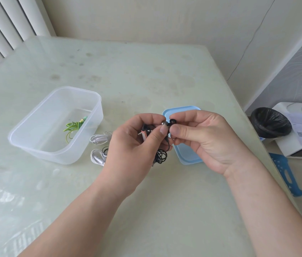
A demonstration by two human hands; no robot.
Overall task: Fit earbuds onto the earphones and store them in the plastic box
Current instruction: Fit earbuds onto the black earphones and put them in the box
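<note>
A pale glossy table is filling the room's corner, blinds hanging at left. The clear plastic box is sitting left, green earphones lying inside, white earphones just beside it. The left hand is pinching black earphones; the right hand is pressing a black earbud against them, above a blue lid.

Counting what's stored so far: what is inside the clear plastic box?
Only a coiled green earphone lies inside the clear plastic box. Nothing else shows through its walls; none of its floor is covered.
</note>
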